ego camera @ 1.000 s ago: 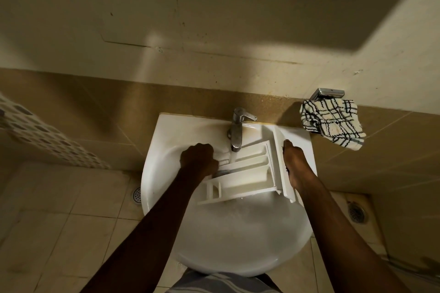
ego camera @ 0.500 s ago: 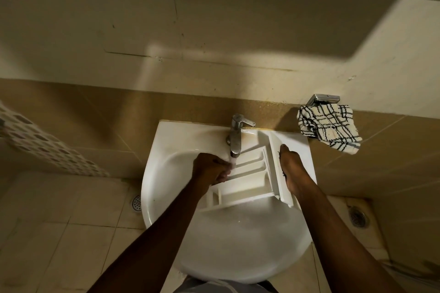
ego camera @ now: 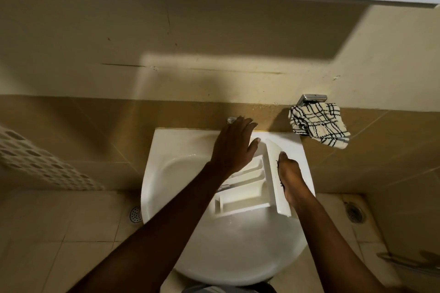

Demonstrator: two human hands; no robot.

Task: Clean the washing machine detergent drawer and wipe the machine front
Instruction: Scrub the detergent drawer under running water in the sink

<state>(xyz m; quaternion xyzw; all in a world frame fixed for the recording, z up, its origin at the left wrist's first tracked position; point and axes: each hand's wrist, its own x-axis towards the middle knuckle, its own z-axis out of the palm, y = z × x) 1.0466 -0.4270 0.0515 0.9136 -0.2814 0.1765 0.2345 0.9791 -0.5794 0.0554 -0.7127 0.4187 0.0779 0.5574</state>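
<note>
Your left hand (ego camera: 232, 145) lies over the tap (ego camera: 230, 119) at the far edge of the sink (ego camera: 166, 145), fingers straight and spread, hiding nearly all of it. Your right hand (ego camera: 291, 178) grips the drawer (ego camera: 240, 194) by its front panel, thumb on top, the other fingers out of sight behind it. The drawer sits tilted in the right of the basin, compartments facing up. A checked cloth (ego camera: 317, 125) hangs on the wall just right of the sink
</note>
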